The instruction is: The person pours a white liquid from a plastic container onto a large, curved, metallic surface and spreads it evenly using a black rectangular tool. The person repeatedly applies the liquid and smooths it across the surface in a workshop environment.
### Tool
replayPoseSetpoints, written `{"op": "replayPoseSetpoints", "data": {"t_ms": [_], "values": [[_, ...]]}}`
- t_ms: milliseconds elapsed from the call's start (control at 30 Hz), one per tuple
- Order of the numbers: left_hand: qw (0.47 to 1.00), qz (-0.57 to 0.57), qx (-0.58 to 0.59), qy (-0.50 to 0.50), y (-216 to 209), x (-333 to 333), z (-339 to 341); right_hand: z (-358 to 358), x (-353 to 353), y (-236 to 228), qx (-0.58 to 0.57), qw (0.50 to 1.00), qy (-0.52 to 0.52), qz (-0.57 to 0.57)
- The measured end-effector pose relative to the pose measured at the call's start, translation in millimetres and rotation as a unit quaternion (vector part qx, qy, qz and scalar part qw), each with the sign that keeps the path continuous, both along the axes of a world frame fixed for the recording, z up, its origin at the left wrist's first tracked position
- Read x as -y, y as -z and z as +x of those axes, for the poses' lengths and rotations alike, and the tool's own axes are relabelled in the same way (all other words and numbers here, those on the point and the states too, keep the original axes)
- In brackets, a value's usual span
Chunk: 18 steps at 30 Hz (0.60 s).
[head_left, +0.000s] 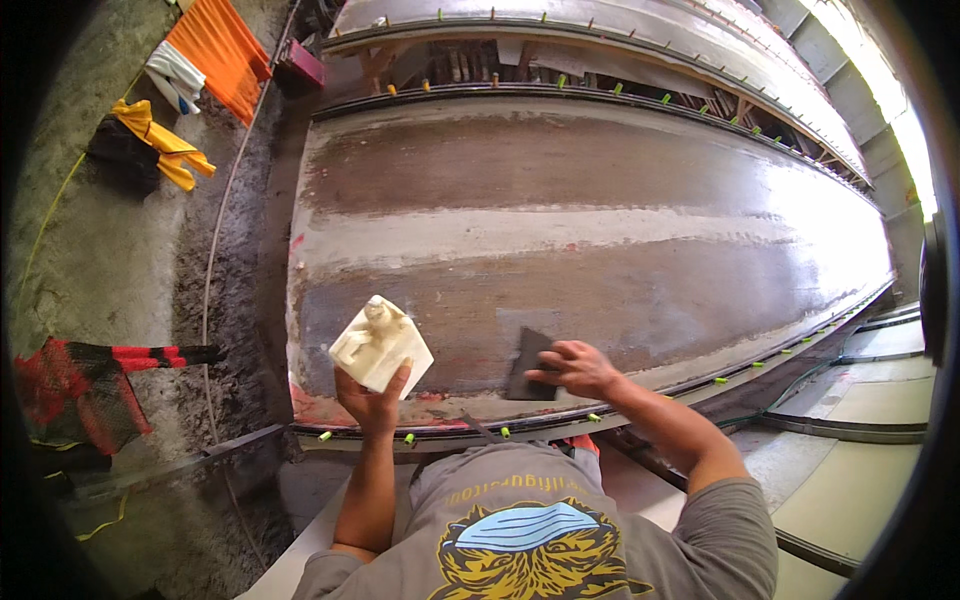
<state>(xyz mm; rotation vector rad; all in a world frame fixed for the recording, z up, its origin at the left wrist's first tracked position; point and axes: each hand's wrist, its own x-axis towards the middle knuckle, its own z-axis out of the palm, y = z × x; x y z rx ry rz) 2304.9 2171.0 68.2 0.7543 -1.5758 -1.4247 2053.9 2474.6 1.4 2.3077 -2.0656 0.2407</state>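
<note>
My left hand (375, 400) grips a squarish cream container (415, 352) from below, its thumb over the near edge. It looks like a cut-open plastic jug with a knob-like neck, and something pale is inside. In my right hand (577, 368) is a dark, flat rectangular spreader (527, 362), with the fingers closed over its right side. The spreader is at the near part of a long table (450, 290), whose surface has brown, grey and whitish smeared bands. Whether its edge touches the surface I cannot tell.
Green and orange pegs (505, 432) line the table's black edge strips. A second long table (480, 28) lies beyond. On the left wall hang an orange cloth (222, 55), a yellow-and-black garment (155, 140) and red-and-black netting (85, 400). Pale panels (885, 400) are at right.
</note>
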Motion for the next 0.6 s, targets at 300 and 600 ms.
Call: {"op": "replayPoseSetpoints", "data": {"t_ms": [300, 600], "values": [[0.999, -0.038, 0.008, -0.037, -2.8, -47.1, -33.4, -29.0, -5.8, 19.5, 0.042, 0.998, -0.045, 0.012], [0.998, 0.004, 0.01, -0.059, -6.5, -131.2, -96.3, -183.4, -258.3, -12.1, -0.019, 0.995, 0.063, 0.081]]}}
